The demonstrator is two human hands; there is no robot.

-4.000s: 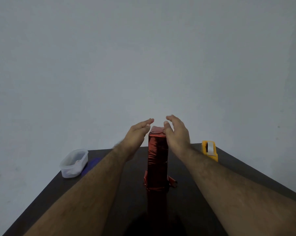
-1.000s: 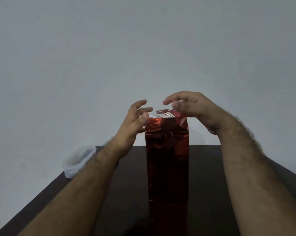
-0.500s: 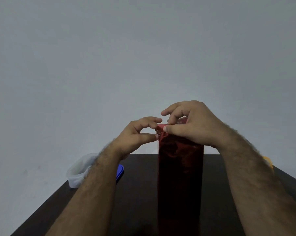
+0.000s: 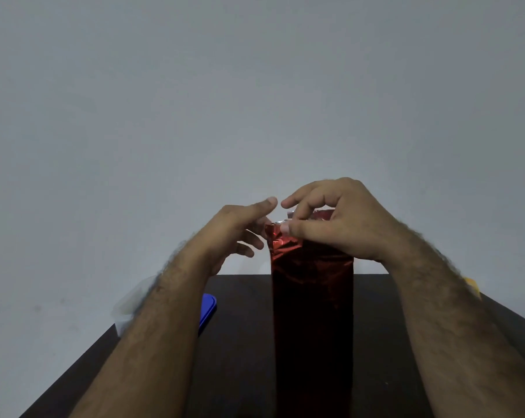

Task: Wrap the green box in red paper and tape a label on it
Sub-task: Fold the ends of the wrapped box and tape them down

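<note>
A tall box wrapped in shiny red paper (image 4: 312, 303) stands upright on the dark table (image 4: 237, 366), close in front of me. None of the green box shows under the paper. My right hand (image 4: 339, 224) sits on the box's top, thumb pressed along the near upper edge and fingers curled over the folded paper there. My left hand (image 4: 237, 233) hovers just left of the top corner with fingers loosely spread, its fingertips at the crumpled paper edge; whether they touch it is unclear.
A clear plastic tub (image 4: 131, 303) stands at the table's far left edge, mostly behind my left forearm, with a blue lid (image 4: 207, 312) beside it. A yellow tape dispenser (image 4: 471, 285) peeks out behind my right forearm. A plain grey wall lies beyond.
My left hand has let go of its pinch at the top corner and opened, drawing slightly left. My right hand stays on the folded top.
</note>
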